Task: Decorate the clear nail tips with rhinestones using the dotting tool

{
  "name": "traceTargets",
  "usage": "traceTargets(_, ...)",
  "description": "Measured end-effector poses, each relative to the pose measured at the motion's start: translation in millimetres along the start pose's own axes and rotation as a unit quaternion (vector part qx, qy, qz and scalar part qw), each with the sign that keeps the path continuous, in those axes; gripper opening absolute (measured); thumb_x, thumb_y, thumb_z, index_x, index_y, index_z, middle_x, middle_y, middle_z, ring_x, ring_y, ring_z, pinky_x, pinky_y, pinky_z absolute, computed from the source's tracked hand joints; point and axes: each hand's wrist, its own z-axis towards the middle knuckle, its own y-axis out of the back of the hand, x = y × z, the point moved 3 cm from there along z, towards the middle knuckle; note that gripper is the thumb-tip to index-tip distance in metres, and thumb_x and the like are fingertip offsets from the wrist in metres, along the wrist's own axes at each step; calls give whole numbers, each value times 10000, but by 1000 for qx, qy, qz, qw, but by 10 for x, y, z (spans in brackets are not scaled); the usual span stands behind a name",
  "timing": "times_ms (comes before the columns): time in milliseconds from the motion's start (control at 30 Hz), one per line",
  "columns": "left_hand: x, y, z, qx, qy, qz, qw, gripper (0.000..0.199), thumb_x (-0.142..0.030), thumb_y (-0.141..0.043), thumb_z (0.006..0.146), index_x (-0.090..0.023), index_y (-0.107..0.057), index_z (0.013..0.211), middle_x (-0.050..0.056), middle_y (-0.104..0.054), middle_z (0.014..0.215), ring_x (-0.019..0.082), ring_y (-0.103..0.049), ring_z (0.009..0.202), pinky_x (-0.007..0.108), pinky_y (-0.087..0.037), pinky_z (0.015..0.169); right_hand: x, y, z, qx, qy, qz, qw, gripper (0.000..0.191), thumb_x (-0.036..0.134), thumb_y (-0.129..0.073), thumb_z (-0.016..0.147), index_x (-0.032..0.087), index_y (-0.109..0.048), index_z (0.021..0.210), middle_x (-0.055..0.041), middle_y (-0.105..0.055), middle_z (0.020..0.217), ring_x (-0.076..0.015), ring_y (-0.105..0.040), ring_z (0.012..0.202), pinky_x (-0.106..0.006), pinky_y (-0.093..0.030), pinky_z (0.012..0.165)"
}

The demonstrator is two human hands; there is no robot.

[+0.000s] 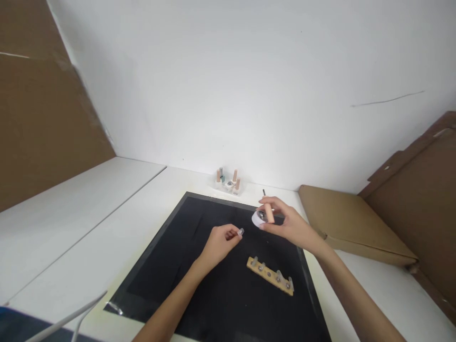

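My left hand (218, 243) is closed over the black mat, pinching a small clear piece (241, 232), which looks like a false nail tip, between thumb and fingertips. To its right, my right hand (292, 223) grips two things together. One is a peach nail polish cap (270, 214) with its dark brush pointing up; the other is a small white round object (256, 219) with a shiny dark centre, partly covered by fingers and cap. Below both hands lies a wooden strip (272, 280) carrying several clear nail tips upright on round metal dots; a middle dot is bare.
A clear holder (224, 188) with several peach-capped bottles and a greenish bottle stands by the wall. The black mat (160, 266) covers the white table's middle. A flat cardboard box (352, 223) lies right; cardboard panels flank both sides. A white cable (71, 317) crosses the front left.
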Motion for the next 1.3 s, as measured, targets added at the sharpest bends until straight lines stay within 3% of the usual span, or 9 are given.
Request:
traceTargets(133,-22,-87,-25,31,-24,75,996,79,-168,-656,743,-181,-732,727,45,-703,746,204,-605,735,315,-441,718,156,141,-123,-49,-3,20,999,426,255,-699,765,282,-512,1147,-45,-670,1084,-210,-646,984,-411,-483,917)
traceTargets(367,78,-108,-3,52,-30,169,984,60,-146,-718,670,-199,-737,693,58,-647,881,253,-518,909,386,-383,862,423,117,-184,-55,10,52,997,433,226,-718,737,297,-548,1129,-43,-698,1051,-211,-667,936,-380,-539,836)
traceTargets(600,-80,93,-29,75,-25,144,986,274,-91,-685,656,-195,-738,903,79,-649,1018,267,-565,979,397,-409,915,679,159,-207,-70,76,61,993,440,214,-746,730,316,-570,1121,-21,-704,1021,-222,-664,985,-382,-539,876)
traceTargets(833,-717,220,-119,68,-43,17,997,288,-308,-593,840,-195,-639,1102,101,-665,1086,255,-614,1009,367,-460,893,786,175,-337,-94,110,14,989,446,275,-789,701,319,-596,1101,-39,-693,1023,-275,-645,1067,-411,-558,849)
traceTargets(900,-1018,162,-167,118,-67,-113,984,355,-396,-618,839,-240,-612,1157,78,-673,1100,246,-612,1038,340,-462,892,802,189,-378,-112,127,0,986,436,297,-796,701,320,-594,1087,-32,-697,985,-265,-669,990,-400,-564,812)
traceTargets(967,-1312,73,-203,195,-79,-243,947,433,-452,-710,765,-259,-622,1142,60,-673,1088,231,-615,1002,306,-469,852,818,216,-409,-145,145,-18,979,433,306,-797,706,322,-586,1084,-25,-694,966,-244,-677,913,-385,-560,791)
traceTargets(1033,-1522,-32,-209,256,-42,-301,918,467,-375,-786,712,-277,-609,1133,26,-672,992,181,-621,879,257,-473,759,831,253,-429,-185,156,-32,970,432,299,-794,711,324,-577,1085,-21,-689,963,-225,-675,854,-364,-556,766)
traceTargets(1167,-1711,-164,-129,225,-2,-353,908,408,-262,-836,665,-231,-631,1016,4,-673,888,129,-600,766,208,-451,685,842,351,-451,-239,160,-50,956,427,280,-770,728,312,-554,1095,-20,-689,920,-220,-676,814,-353,-548,731)
traceTargets(1300,-1756,-242,-35,214,11,-373,903,351,-259,-822,694,-184,-623,974,11,-705,842,105,-611,714,181,-440,651,816,468,-472,-229,140,-57,962,531,358,-796,706,317,-521,1158,-18,-702,987,-242,-666,942,-396,-515,851)
